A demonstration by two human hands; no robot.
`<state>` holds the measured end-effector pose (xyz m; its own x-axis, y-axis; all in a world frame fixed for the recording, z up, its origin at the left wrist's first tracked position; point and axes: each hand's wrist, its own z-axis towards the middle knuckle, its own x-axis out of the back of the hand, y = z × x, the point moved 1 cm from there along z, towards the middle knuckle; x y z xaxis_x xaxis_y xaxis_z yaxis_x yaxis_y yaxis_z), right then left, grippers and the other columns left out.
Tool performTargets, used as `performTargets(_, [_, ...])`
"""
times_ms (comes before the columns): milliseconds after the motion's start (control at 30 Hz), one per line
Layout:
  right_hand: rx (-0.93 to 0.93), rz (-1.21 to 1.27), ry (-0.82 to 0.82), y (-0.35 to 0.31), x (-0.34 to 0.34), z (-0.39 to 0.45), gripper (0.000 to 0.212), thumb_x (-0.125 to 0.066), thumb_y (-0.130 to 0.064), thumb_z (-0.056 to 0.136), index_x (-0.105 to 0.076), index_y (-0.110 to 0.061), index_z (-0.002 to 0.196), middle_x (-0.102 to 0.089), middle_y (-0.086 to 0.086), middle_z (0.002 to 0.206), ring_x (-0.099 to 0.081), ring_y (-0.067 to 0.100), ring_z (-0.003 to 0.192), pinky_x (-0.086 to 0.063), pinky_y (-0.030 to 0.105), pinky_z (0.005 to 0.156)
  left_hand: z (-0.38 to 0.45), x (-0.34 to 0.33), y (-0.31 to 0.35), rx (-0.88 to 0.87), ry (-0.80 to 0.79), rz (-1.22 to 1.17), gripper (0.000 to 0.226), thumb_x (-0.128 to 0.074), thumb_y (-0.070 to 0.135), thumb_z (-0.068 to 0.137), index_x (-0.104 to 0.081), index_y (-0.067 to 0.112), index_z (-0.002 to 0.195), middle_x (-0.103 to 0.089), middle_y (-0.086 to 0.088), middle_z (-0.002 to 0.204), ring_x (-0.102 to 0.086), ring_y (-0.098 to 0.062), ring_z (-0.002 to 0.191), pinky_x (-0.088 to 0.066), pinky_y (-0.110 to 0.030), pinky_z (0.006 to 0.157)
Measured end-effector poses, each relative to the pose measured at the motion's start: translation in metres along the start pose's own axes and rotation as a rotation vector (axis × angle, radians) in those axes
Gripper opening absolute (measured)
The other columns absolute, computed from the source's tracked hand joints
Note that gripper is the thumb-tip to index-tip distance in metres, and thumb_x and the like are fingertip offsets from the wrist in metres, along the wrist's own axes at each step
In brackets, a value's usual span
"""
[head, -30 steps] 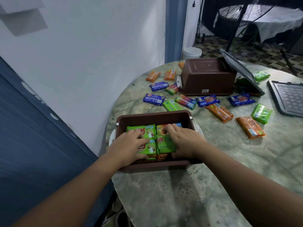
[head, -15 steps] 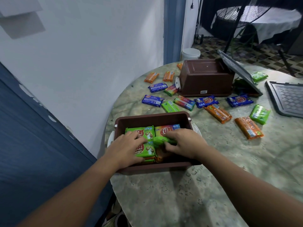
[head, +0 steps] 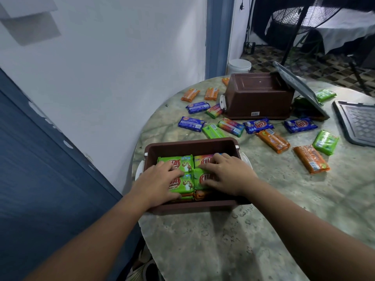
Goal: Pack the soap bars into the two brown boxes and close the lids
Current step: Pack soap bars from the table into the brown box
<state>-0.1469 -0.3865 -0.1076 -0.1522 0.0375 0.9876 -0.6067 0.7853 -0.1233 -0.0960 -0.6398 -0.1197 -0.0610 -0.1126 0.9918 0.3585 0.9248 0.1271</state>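
1. Your left hand [head: 160, 179] lies flat on the two green bars [head: 178, 173] on the left side of the near brown box [head: 190, 144], fingers spread and pressing down, gripping nothing. Likely pinning that stack so it stays level.
2. Your right hand [head: 227, 175] lies on the right column, fingers splayed over the near green bar and the multicolour bar [head: 203, 160] behind it. Palm down, nothing pinched that I can see; looks like seating the top layer.
3. Orange wrappers show under the green ones at the near edge, so bars are stacked in layers. Top layer sits close to the rim; pressing flat probably keeps clearance for the lid.
4. Far strip of the near box is bare, so room for more there.
5. Second brown box [head: 257, 96] sits at the table's far side, appears tipped with its bottom facing you, a grey lid [head: 300, 92] leaning on its right side. Cannot tell what's inside it.
6. Other grey lid [head: 357, 122] lies flat at the right edge, apart from both boxes.
7. Loose bars scattered between the boxes on the marble table [head: 223, 240]: blue [head: 257, 125], orange [head: 311, 159], green [head: 325, 141], more near the wall.
8. Judgement: mid-task, first box partly filled, many bars unpacked, both lids off.
9. Risk: slick wrappers may slide if pressed unevenly.
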Motion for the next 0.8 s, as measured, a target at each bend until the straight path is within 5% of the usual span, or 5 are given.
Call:
performTargets(167, [0.068,-0.086,-0.046,0.0000,-0.0026,-0.0005,0.084,-0.071,-0.064,0.083,-0.033,-0.041,0.154,-0.043,-0.003,0.141,-0.041,0.020,0.128,-0.041,0.036,0.102,-0.0003,0.0009,0.0008,0.002,0.003,0.011,0.072,-0.072,0.068,0.075,-0.053,0.039,0.138,-0.049,0.013,0.122,-0.045,-0.011,0.114,-0.046,-0.033,0.093])
performTargets(500, [0.054,-0.060,-0.044,-0.0036,0.0003,-0.0022,0.083,-0.078,-0.056,0.079,-0.034,-0.041,0.148,-0.045,-0.004,0.140,-0.045,0.021,0.126,-0.042,0.036,0.101,-0.0008,0.0005,-0.0003,-0.009,0.002,0.026,0.072,-0.070,0.070,0.077,-0.052,0.039,0.139,-0.048,0.013,0.122,-0.045,-0.012,0.115,-0.046,-0.032,0.092])
performTargets(800, [0.037,-0.044,0.017,-0.0007,-0.0035,-0.0021,0.077,-0.066,-0.075,0.077,-0.045,-0.040,0.142,-0.048,-0.005,0.130,-0.045,0.019,0.120,-0.042,0.036,0.097,-0.0004,0.0010,0.0010,-0.002,0.040,0.005,0.079,-0.062,0.084,0.071,-0.056,0.038,0.135,-0.047,0.013,0.119,-0.043,-0.011,0.112,-0.048,-0.037,0.095])
